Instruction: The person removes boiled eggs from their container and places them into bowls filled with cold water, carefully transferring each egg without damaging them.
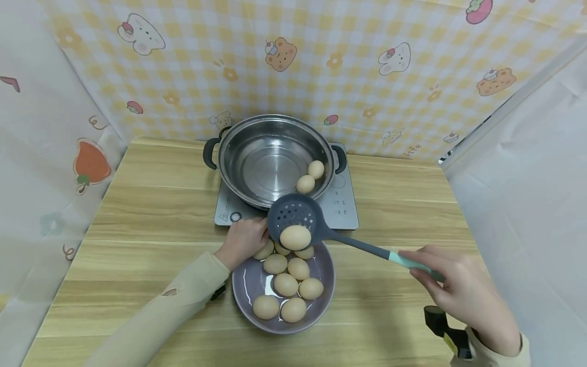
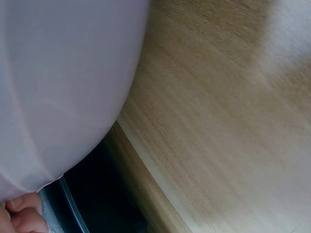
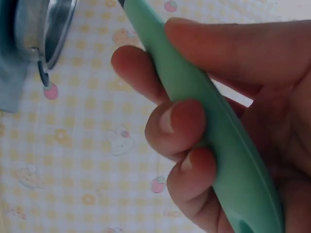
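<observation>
My right hand (image 1: 468, 285) grips the mint-green handle (image 3: 214, 121) of a grey slotted skimmer (image 1: 298, 204), fingers curled beneath it and thumb along it. One brown egg (image 1: 295, 238) lies on the skimmer's head, over the far rim of a purple-grey bowl (image 1: 241, 298). Several eggs (image 1: 286, 285) sit in that bowl. At its far left rim, my left hand (image 1: 245, 238) holds the bowl; the skimmer hides its fingertips from above. Curled fingers (image 2: 29, 218) show beside the bowl's wall (image 2: 68, 87) in the left wrist view. Beyond, a steel pot (image 1: 257, 168) contains two eggs (image 1: 305, 184).
The pot, with black side handles (image 1: 210, 153), stands on a silver induction cooker (image 1: 344, 214) at the back of the wooden table (image 1: 394, 204). A yellow checked cloth (image 1: 312, 81) hangs behind it. White sheets (image 1: 527, 168) flank both sides.
</observation>
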A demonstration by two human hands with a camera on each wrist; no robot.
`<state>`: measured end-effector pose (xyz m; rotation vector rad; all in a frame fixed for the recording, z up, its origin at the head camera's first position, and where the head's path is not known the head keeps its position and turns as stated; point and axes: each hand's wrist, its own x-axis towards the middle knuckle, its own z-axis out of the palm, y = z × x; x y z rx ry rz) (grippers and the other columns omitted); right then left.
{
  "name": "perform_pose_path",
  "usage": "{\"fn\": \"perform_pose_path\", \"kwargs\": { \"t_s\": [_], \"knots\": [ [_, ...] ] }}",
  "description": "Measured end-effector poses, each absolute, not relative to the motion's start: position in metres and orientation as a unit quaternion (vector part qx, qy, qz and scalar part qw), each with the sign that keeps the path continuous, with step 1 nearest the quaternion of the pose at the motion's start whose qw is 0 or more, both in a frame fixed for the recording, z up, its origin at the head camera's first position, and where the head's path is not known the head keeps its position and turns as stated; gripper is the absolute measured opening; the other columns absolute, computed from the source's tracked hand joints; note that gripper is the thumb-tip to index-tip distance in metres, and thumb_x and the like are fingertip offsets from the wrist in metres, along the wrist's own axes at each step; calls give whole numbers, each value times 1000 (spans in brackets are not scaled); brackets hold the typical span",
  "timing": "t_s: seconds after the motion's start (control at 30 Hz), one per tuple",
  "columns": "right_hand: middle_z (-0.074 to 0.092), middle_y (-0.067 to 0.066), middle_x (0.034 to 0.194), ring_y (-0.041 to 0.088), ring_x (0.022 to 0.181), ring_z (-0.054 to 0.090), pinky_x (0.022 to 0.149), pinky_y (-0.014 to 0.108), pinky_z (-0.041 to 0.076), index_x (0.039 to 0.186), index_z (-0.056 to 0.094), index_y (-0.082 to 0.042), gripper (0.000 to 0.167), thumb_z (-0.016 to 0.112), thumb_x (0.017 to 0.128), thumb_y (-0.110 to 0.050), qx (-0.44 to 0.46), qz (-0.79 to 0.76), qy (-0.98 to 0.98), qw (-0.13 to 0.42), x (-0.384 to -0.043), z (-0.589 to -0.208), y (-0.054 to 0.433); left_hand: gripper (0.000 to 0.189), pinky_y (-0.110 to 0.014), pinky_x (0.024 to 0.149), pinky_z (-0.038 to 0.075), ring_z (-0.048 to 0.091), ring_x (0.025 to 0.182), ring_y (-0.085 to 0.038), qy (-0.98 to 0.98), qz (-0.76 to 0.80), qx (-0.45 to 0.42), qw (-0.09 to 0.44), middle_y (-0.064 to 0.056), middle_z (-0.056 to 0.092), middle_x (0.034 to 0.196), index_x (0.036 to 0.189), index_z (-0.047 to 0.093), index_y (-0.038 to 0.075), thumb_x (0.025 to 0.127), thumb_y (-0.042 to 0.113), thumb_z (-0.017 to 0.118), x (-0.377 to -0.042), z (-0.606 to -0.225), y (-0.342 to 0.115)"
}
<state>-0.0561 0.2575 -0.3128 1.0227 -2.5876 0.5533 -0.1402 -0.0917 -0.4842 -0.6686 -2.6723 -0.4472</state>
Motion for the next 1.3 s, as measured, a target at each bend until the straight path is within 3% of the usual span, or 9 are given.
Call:
{"fn": "perform_pose_path", "kwargs": {
  "t_s": [0.13,0.27,0.33,0.4,0.5,0.53,1.07,1.3],
  "knots": [
    [58,-9,79,-8,56,37,48,6,27,95,67,-8,46,39,93,-44,367,214,-896,127,-53,-322,255,10,-30,38,39,52,46,-17,-946,-153,-242,152,-3,59,62,74,59,10,71,14,68,-139,-481,-94],
    [57,-12,79,-10,53,34,46,4,23,96,68,-12,43,39,92,-45,363,213,-900,115,-51,-332,252,13,-30,42,41,56,53,-18,-946,-164,-249,125,-4,64,72,86,61,12,79,21,65,-139,-478,-94],
    [56,-14,80,-10,53,34,46,4,23,96,68,-14,29,51,90,-38,358,211,-903,107,-50,-336,250,11,-30,42,41,56,53,-18,-946,-172,-249,120,-3,64,72,82,59,12,83,23,62,-139,-478,-93],
    [57,-14,80,-10,53,34,46,5,22,95,68,-16,15,66,83,-25,351,209,-907,100,-49,-340,248,14,-30,41,39,55,50,-18,-945,-178,-246,122,-3,62,68,79,58,12,88,23,57,-139,-478,-93],
    [58,-14,80,-10,53,34,46,5,23,93,68,-16,32,75,64,-3,344,215,-910,88,-49,-345,245,20,-30,40,38,53,47,-18,-944,-181,-242,132,-3,59,62,74,56,12,90,23,54,-140,-478,-92],
    [58,-14,80,-10,53,34,46,5,23,92,69,-16,37,75,60,0,343,216,-910,88,-49,-347,245,21,-30,39,37,52,46,-19,-944,-180,-240,137,-3,58,61,73,55,12,91,23,54,-140,-478,-92],
    [60,-16,81,-6,58,46,48,7,30,86,68,-25,42,77,55,3,352,215,-902,126,-52,-365,239,20,-35,38,38,54,44,-23,-938,-162,-241,187,-4,56,57,71,57,10,87,21,58,-141,-485,-91],
    [59,-19,82,-4,63,50,51,11,36,81,68,-24,34,74,59,0,354,212,-901,131,-54,-365,238,19,-35,38,38,53,43,-22,-936,-167,-244,190,-3,55,57,71,56,11,87,20,58,-141,-486,-91]
  ]
}}
